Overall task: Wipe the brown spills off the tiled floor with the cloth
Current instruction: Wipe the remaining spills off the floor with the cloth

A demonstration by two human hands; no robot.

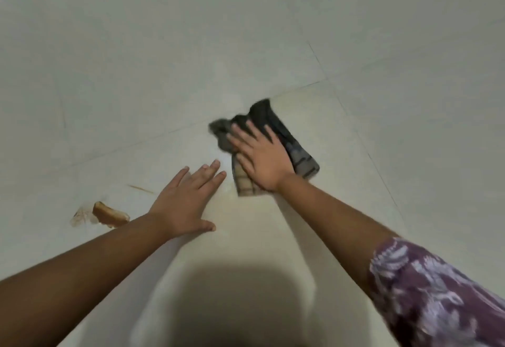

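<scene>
Head cam showed the right hand point(262, 159) flat on the cloth point(296, 146), fingers spread and straight, palm pressing down, nothing curled round it. My guess is the flat press was meant to push as much fabric onto the tile as possible.

The cloth was a crumpled checked rag, dark grey at its far end with paler tan squares at the near end. It looked soft and thin, bunched under the palm with corners poking out.

Just left of the cloth, the left hand point(185, 202) was also spread palm-down on the bare floor and held nothing, probably to prop the body up. Well apart to the cloth's left sat the brown spill point(109, 214), a thick glossy blob with a thin smear beside it. A skinny brown streak point(140, 188) lay between the blob and the cloth. The cloth wasn't on the mess, so I'd say the real wiping was yet to do.

The tiled floor point(382, 73) was pale, smooth and slightly shiny, with thin dark grout lines running close by the cloth.
</scene>
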